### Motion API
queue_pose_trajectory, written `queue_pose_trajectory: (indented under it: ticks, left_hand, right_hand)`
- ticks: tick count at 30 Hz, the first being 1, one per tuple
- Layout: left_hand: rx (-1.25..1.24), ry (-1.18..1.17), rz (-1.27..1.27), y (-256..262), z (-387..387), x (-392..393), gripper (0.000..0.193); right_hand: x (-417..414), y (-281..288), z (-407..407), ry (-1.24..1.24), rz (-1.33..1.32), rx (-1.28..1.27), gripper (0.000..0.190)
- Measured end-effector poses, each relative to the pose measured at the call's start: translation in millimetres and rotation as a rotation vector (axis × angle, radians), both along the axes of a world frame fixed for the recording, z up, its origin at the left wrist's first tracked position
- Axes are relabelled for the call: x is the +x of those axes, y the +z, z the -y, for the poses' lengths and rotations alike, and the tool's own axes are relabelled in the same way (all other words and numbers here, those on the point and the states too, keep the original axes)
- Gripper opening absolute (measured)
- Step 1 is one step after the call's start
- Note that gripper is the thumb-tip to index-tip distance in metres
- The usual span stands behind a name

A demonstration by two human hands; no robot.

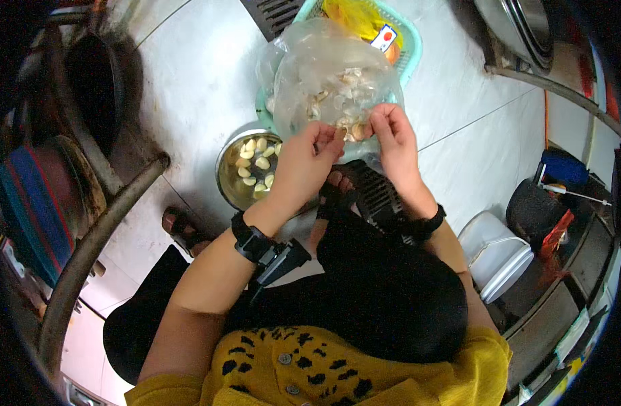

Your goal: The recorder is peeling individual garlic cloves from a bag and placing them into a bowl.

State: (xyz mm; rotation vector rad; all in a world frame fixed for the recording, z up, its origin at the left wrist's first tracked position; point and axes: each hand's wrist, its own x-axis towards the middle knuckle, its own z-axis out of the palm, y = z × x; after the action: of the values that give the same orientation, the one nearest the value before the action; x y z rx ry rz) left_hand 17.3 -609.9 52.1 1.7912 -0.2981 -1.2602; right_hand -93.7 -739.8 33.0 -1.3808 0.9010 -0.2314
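Observation:
My left hand (pixel 310 157) is raised over the side of a steel bowl (pixel 224 175), its thumb and fingers pinched on a small brownish piece of garlic (pixel 343 133). My right hand (pixel 392 137) is just to the right, thumb and forefinger brought together; whether anything is between them is too small to tell. Beneath both hands spreads a clear plastic bag (pixel 300 66) with garlic skins (pixel 352 77) and unpeeled garlic (pixel 357 131) in it. Several peeled garlic cloves (pixel 262 163) lie in the bowl, which my left forearm partly hides.
Behind the bag stands a mint-green plastic basket (pixel 414 51) holding a yellow bag (pixel 348 12). A dark drain grate (pixel 275 15) is beside it. On the right are a white lidded bucket (pixel 493 254) and a metal bar (pixel 554 91). A curved frame (pixel 102 223) rises on the left.

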Motion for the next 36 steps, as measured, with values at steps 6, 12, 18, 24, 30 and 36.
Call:
queue_pose_trajectory:
  ticks: [6, 12, 18, 24, 30, 36]
  left_hand:
    - [-0.051, -0.090, 0.288, 11, -1, 2, 0.016]
    - [-0.233, -0.370, 0.674, 15, 13, 9, 0.013]
    - [-0.361, -0.798, 0.748, 19, 38, 22, 0.024]
    - [-0.273, -0.846, 0.833, 24, 37, 24, 0.029]
    - [-0.102, -0.140, 0.351, 13, 18, 6, 0.020]
    - [-0.124, 0.178, -0.054, 8, 14, 9, 0.024]
  right_hand:
    - [0, 8, 5, 0.043, -0.065, -0.075, 0.013]
    - [-14, 15, 19, 0.224, -0.080, 0.366, 0.023]
    - [-32, 4, 20, 0.149, -0.063, 0.640, 0.026]
    - [-30, -18, 21, 0.169, 0.071, 0.654, 0.028]
    - [-4, 12, 19, 0.294, -0.117, 0.513, 0.025]
    - [3, 36, 16, 0.284, -0.156, 0.372, 0.022]
